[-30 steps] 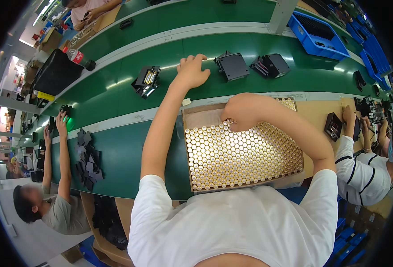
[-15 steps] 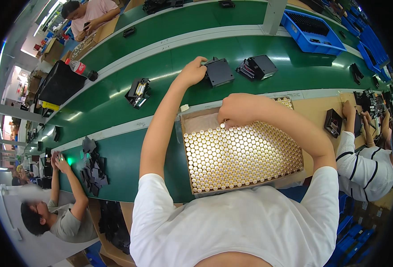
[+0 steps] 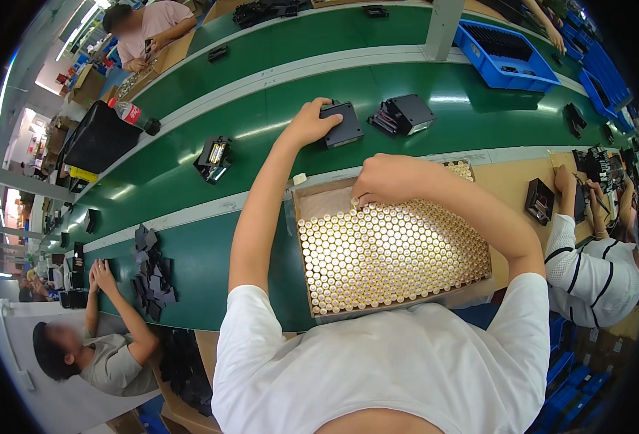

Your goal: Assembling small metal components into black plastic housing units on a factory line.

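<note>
My left hand (image 3: 309,124) has its thumb on the top of a square black plastic case (image 3: 344,126) on the green conveyor belt, its fingers curled at the left side. My right hand (image 3: 386,179) reaches into an open cardboard box (image 3: 306,199) filled with upright cylindrical batteries (image 3: 399,249). Its fingertips pinch a battery (image 3: 355,204) at the far edge of the packed rows. Farther right on the belt lies a second black case (image 3: 411,114) with black parts beside it. To the left sits an open case (image 3: 213,160) with batteries showing inside.
Flat black pieces (image 3: 153,271) lie piled on the green table at left. A blue bin (image 3: 506,58) of black parts stands at the back right. Co-workers sit at left, far left and right; near the right one is a small black box (image 3: 539,201).
The cases on the belt have shifted left, and my left hand's thumb has come down over the top of its case. My right hand has shifted slightly left along the battery rows.
</note>
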Motion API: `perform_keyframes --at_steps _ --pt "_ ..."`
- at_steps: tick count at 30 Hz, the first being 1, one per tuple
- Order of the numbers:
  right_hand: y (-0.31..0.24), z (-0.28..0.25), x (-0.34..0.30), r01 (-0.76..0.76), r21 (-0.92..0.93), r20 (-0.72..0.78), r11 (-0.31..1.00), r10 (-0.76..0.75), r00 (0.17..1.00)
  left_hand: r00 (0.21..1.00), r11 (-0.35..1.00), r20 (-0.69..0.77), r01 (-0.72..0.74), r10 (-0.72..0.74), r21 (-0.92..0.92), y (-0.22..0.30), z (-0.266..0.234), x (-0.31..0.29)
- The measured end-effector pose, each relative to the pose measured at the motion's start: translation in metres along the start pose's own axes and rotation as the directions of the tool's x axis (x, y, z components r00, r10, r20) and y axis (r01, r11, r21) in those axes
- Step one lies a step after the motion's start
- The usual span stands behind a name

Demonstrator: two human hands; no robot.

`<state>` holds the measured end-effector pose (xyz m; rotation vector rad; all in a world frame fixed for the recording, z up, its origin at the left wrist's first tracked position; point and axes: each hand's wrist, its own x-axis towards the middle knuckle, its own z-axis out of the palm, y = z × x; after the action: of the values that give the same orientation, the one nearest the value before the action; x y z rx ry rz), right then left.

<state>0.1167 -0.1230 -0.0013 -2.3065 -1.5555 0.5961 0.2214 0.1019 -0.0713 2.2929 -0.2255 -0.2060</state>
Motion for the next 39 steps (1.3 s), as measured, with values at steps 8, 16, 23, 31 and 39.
perform_keyframes --at_steps 8,16,23,31,39 --pt "0.002 -0.006 -0.006 0.023 0.112 -0.096 0.993 -0.013 0.995 0.995 0.994 -0.097 0.042 -0.033 0.097 -0.017 -0.005 -0.002" --pt "0.015 -0.009 -0.01 0.091 0.227 -0.232 0.97 -0.037 0.972 0.997 0.998 -0.029 0.065 -0.065 0.021 -0.014 -0.016 -0.013" --pt "0.019 -0.018 -0.015 -0.095 0.644 -0.2 0.759 0.287 0.937 0.985 0.994 -0.166 0.062 -0.046 0.095 -0.028 -0.024 -0.022" --pt "0.029 -0.016 -0.018 -0.064 0.86 -0.173 0.507 0.405 0.898 0.965 0.978 -0.162 0.206 -0.208 -0.028 -0.024 -0.046 -0.037" --pt "0.048 -0.012 -0.014 -0.002 0.963 -0.128 0.271 0.462 0.878 0.821 0.619 -0.331 -0.034 0.465 0.784 -0.034 -0.034 -0.074"
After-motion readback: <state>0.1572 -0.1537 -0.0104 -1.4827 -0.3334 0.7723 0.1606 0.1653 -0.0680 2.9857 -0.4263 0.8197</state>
